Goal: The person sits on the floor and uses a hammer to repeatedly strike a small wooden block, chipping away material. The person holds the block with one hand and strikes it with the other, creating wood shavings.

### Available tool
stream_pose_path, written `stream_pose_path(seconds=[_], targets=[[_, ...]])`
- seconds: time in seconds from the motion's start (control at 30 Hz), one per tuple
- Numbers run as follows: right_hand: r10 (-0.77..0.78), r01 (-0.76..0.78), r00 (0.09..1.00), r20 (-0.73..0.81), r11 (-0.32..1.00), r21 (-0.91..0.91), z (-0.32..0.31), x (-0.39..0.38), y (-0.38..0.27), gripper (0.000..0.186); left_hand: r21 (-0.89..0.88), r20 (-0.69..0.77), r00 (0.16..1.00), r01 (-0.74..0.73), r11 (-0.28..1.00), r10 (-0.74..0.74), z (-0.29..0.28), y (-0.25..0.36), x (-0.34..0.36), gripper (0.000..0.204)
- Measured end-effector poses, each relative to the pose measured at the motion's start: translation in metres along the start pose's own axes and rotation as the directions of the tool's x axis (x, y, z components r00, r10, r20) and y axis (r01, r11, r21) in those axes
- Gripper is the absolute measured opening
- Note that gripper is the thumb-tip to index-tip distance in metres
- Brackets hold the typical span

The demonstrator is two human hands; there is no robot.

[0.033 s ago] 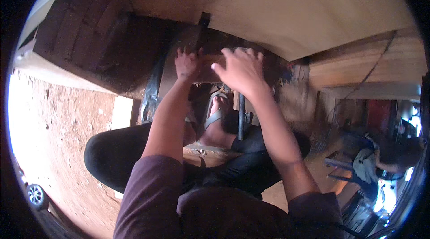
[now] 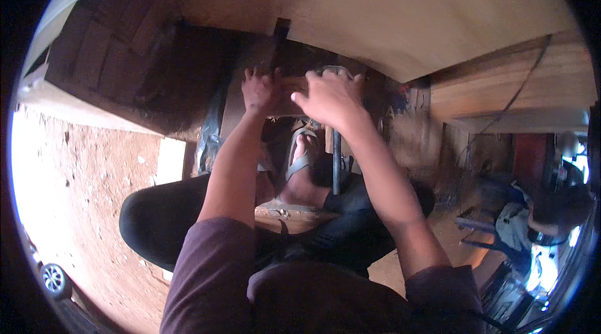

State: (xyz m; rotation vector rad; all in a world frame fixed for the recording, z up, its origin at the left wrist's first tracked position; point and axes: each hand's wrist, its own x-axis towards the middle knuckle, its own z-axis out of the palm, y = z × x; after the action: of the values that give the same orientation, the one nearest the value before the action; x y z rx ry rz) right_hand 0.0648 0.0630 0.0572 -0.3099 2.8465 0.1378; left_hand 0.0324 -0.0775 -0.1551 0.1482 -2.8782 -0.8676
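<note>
Your two hands reach forward over a brown wooden board point(image 2: 291, 88), which lies ahead of your feet, below the large pale wooden panel point(image 2: 382, 5) that fills the top of the view. Your left hand point(image 2: 260, 91) is at the left part of the board, palm down, with its fingers spread apart and slightly bent at the tips. Your right hand point(image 2: 333, 97) is farther right, its thumb held away from the rest and pointing toward your left hand; its fingers bend over at the far side, and you cannot tell from here whether they clamp on anything. A greyish edge point(image 2: 340, 70) shows just past those fingers, too covered to identify. The hands are near each other but apart, with bare board between them.

Beyond your left hand, a dark narrow bar point(image 2: 281, 28) juts toward the panel. Nearer to you, a flip-flop point(image 2: 298, 168) is on your foot, and a metal rod point(image 2: 337, 165) stands just to its right, below your right wrist. Left of the board is a crumpled plastic sheet point(image 2: 211, 133), and beside it a pale wooden block point(image 2: 171, 160) at the edge of the reddish dirt ground point(image 2: 94, 177). At far right, another person point(image 2: 516, 224) is near some blurred equipment.
</note>
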Motion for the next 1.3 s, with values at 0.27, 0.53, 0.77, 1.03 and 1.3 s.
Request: stream_pose_path(seconds=[0.27, 0.53, 0.77, 1.03, 1.3], targets=[[-0.161, 0.093, 0.860, 0.484, 0.982, 0.162, 0.029, 0.028, 0.014, 0.033, 0.071, -0.052, 0.998, -0.032, 0.997, 0.036, -0.005, 0.006, 0.007, 0.054], [-0.098, 0.089, 0.995, 0.028, 0.966, 0.243, 0.067, 0.004, 0.016, 0.025, 0.034, -0.075, 0.997, -0.006, 0.999, 0.009, -0.004, 0.006, 0.006, 0.052], [0.019, -0.007, 0.999, -0.028, 0.926, 0.377, 0.076, -0.010, 0.016, 0.030, 0.033, 0.023, 1.000, -0.011, 0.999, 0.010, -0.006, 0.005, 0.008, 0.049], [0.057, -0.042, 0.998, -0.021, 0.899, 0.436, 0.076, -0.015, 0.014, 0.041, 0.145, 0.057, 0.998, -0.028, 0.989, 0.019, 0.003, -0.004, 0.011, 0.054], [-0.097, -0.126, 0.891, 0.444, 0.886, 0.446, 0.047, 0.028, 0.028, 0.058, 0.119, -0.033, 0.998, -0.056, 0.991, 0.060, 0.008, -0.013, 0.010, 0.054]])
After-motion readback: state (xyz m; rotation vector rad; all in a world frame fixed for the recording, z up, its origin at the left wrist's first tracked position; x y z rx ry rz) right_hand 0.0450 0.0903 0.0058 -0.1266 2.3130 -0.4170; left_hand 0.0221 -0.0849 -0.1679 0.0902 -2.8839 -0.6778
